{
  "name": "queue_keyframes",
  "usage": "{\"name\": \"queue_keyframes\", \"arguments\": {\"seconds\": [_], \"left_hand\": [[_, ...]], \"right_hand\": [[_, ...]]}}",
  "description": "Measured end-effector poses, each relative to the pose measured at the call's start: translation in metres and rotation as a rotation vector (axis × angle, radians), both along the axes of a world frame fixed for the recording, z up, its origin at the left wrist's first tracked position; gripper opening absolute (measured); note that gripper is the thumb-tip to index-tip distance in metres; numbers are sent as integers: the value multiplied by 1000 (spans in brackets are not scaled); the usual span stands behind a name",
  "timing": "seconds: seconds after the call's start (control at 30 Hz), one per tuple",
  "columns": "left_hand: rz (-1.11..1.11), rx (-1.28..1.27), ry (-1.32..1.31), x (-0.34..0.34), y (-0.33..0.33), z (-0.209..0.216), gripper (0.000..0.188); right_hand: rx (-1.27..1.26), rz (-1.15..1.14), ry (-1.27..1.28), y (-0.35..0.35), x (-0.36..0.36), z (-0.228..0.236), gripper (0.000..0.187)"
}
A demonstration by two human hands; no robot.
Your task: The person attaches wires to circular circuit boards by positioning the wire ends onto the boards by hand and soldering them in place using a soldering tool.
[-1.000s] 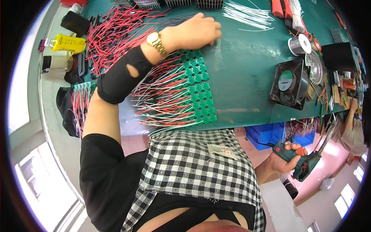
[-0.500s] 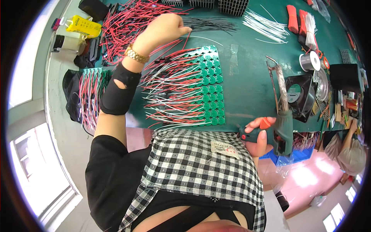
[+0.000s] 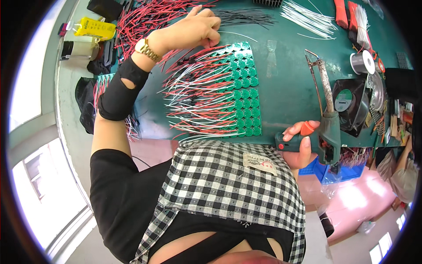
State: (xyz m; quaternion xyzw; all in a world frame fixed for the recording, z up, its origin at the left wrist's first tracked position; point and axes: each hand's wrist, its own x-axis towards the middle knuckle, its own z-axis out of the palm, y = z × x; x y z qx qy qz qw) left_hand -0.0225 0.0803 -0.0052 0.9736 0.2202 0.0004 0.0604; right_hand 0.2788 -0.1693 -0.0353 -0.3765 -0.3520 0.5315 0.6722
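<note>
My left hand [image 3: 189,31] is held over the table between a pile of red and black wires [image 3: 149,22] and a panel of round green circuit boards [image 3: 247,99]. Its fingers are curled and their tips are mostly hidden, so what they hold cannot be made out. Rows of red, white and black wires [image 3: 198,105] stick out leftward from the panel. Near the table's front edge, my right hand [image 3: 303,149] grips the handle of a green soldering gun [image 3: 329,132]. Its long metal tip points away from me, and an orange cover sits on one finger.
Black wires [image 3: 246,17] and white wires [image 3: 307,20] lie at the far side. To the right are a solder spool [image 3: 362,62] and a black fan [image 3: 350,105]. Another wired panel [image 3: 104,79] sits left, partly behind my forearm. A blue crate [image 3: 343,173] stands below the table.
My left hand has turned, its fingers less tightly closed; the red wire at its fingertips no longer shows there. The view has shifted slightly. My right hand keeps its grip on the soldering gun.
</note>
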Motion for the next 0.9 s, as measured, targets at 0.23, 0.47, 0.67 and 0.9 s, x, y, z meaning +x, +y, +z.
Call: {"name": "queue_keyframes", "arguments": {"seconds": [0.23,0.47,0.67,0.9], "left_hand": [[-23,89,-57,3,-1,3,16],[-68,-5,-48,-7,13,4,19],[-23,-19,-112,-11,13,-3,13],[-37,-67,-119,-12,10,5,14]], "right_hand": [[59,18,82,0,-4,-5,36],[-9,-36,133,3,-8,-9,36],[-29,-15,107,5,-10,-7,35],[-80,-19,106,9,-13,-6,36]]}}
